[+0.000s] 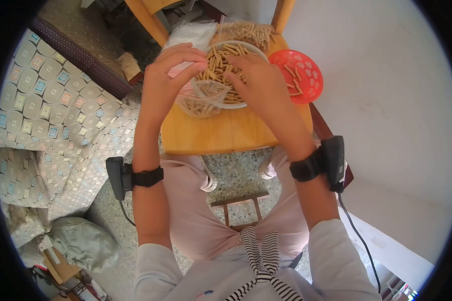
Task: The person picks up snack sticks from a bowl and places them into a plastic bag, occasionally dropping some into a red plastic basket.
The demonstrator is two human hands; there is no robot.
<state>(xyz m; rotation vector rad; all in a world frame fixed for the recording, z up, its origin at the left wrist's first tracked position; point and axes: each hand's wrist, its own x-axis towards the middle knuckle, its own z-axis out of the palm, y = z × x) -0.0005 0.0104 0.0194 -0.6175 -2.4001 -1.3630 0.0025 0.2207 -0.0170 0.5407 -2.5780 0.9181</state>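
Note:
My left hand (168, 70) holds a small clear plastic bag (202, 98) open at its mouth, partly filled with tan stick snacks. My right hand (253, 75) reaches into a white bowl (236, 104) heaped with the same sticks, its fingers closed around a few of them right above the bag's opening. Bowl and bag rest on a small wooden chair seat (221, 133) in front of my knees.
A red perforated plate (306, 85) with a few sticks sits at the seat's right edge. A clear bag of sticks (248, 31) and a stack of plastic bags (191, 32) lie behind the bowl. A patterned sofa (50, 115) is on the left, a white wall (386, 100) on the right.

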